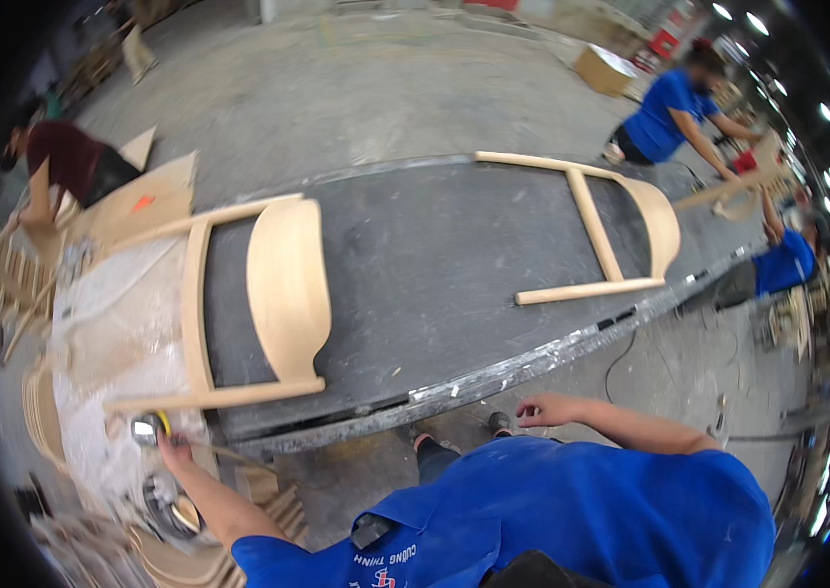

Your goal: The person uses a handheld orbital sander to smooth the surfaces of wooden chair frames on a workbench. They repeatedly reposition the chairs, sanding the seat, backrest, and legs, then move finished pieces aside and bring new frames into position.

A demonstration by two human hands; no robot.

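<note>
Dark worktable point(435, 274) (two chair backs) on concrete floor point(356, 88).

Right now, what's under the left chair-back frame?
The left chair-back frame lies on the dark workbench top. Its lower rail reaches past the edge, over pale sheeting. The surface beneath the curved panel is hidden.

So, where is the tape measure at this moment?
The tape measure is at the lower left of the head view, in the left hand, just below the near leg of the left chair frame on the dark table.
</note>
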